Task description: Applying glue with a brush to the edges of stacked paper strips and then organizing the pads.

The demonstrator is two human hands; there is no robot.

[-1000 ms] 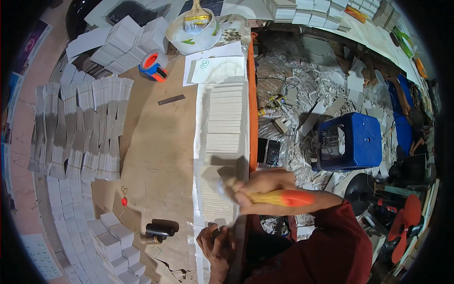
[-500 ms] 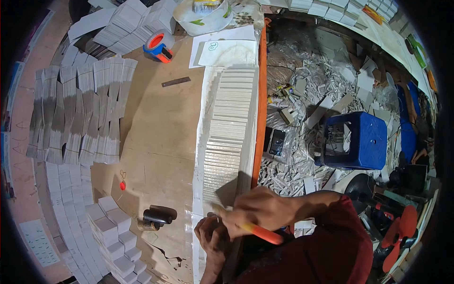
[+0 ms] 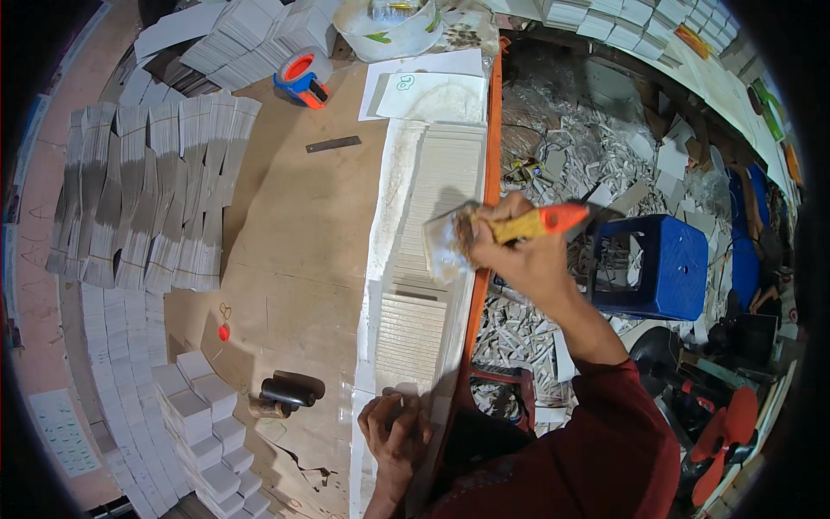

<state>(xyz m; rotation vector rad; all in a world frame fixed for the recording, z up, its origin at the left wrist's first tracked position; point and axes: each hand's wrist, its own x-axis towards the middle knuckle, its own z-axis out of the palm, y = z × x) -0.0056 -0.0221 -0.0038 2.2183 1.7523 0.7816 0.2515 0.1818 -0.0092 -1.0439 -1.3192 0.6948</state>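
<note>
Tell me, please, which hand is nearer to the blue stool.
Right. The right hand, holding the brush, is just left of the stool; the left hand is farther left, at the near end of the strips.

Strips (image 3: 411, 339) are lying along the right edge of the table (image 3: 285, 208), a bowl (image 3: 396, 41) sitting beyond them. Left of them, a ruler (image 3: 334, 144) is lying, with bundles (image 3: 156, 195) resting farther left. Right of the table, a stool (image 3: 679, 268) is sitting.
</note>
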